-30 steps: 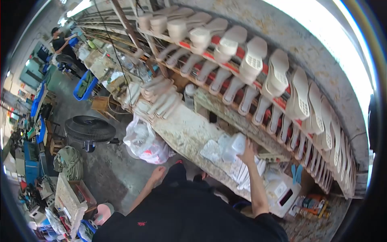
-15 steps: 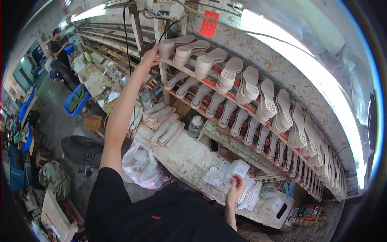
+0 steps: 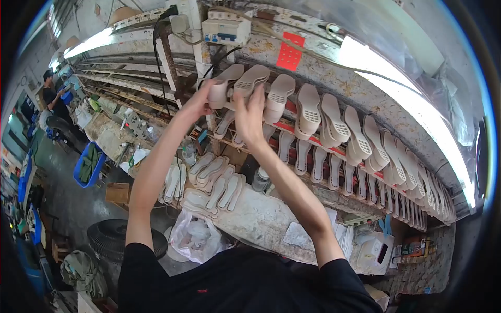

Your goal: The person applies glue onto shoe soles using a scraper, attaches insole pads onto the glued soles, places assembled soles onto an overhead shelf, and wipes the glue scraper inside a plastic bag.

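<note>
At the left end of the upper shelf, my left hand [image 3: 198, 101] is closed on the heel of a beige wedge shoe sole [image 3: 218, 94]. Beside it, my right hand [image 3: 249, 115] grips the heel end of a second wedge sole [image 3: 251, 78], thumb and fingers on either side. More wedge soles [image 3: 308, 107] stand along the same shelf to the right. Below them, flat insoles [image 3: 302, 156] with pale rims line the lower shelf, partly hidden by my right forearm.
A worktable [image 3: 261, 216] below carries stacked insoles [image 3: 222, 190] and a jar [image 3: 261, 179]. A white plastic bag [image 3: 195, 240] hangs at its edge, near a black fan [image 3: 117, 237]. Above the shelf are a breaker box [image 3: 227, 32] and lit tube [image 3: 376, 60]. Another person [image 3: 57, 101] stands far left.
My right hand has left the white block on the worktable and risen to the second sole. My left hand stays at the end sole. The view has shifted.
</note>
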The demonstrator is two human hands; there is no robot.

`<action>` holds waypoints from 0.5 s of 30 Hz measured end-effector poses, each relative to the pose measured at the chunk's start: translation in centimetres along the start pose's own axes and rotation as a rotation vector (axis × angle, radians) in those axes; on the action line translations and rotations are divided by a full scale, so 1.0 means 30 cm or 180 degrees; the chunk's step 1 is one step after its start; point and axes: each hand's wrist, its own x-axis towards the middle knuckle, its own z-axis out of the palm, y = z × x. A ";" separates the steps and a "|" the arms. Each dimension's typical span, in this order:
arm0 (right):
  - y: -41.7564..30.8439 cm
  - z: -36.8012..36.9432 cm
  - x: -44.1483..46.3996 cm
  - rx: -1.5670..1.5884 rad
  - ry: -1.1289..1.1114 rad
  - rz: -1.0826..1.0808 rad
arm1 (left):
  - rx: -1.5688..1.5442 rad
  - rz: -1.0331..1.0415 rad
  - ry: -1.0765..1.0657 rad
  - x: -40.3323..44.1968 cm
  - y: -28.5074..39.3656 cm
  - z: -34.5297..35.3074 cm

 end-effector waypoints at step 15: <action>-0.085 0.007 0.129 0.1215 -0.0437 0.2085 | -0.1469 0.0289 -0.0726 -0.164 -0.074 0.004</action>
